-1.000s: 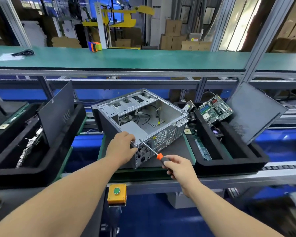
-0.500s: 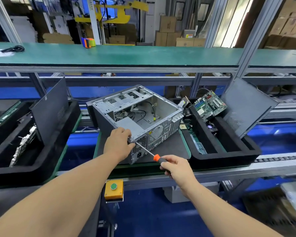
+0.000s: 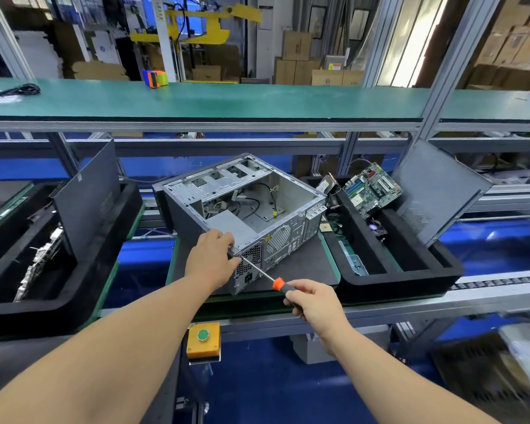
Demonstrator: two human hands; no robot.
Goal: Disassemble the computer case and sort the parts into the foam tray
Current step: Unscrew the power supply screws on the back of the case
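- The computer case (image 3: pixel 242 209) lies on its side with the open face up, on a dark mat (image 3: pixel 303 264) at the middle of the counter (image 3: pixel 380 313); loose cables and bare metal bays show inside it.
- Its perforated rear panel faces the person, and the near corner holds the power supply grille.
- The left hand (image 3: pixel 210 261) rests on that near top corner, fingers curled over the edge and gripping the case beside the screwdriver tip.
- The right hand (image 3: pixel 314 301) is clenched around the black handle of the screwdriver (image 3: pixel 266 278), just behind its orange collar; the shaft runs up and left to the case's rear corner, where the tip meets the metal next to the left fingers.
- Just right of the case sits a black foam tray (image 3: pixel 410 280) on the same counter.
- In that tray a green motherboard (image 3: pixel 372 189) leans at the far end, a dark side panel (image 3: pixel 438 191) leans against the right wall, and a small fan lies in a middle slot.
- Left of the case another black foam tray (image 3: pixel 58 295) holds a second upright dark panel (image 3: pixel 86 194) and a pale circuit board.
- A yellow box with a green button (image 3: pixel 203 339) hangs below the counter edge.
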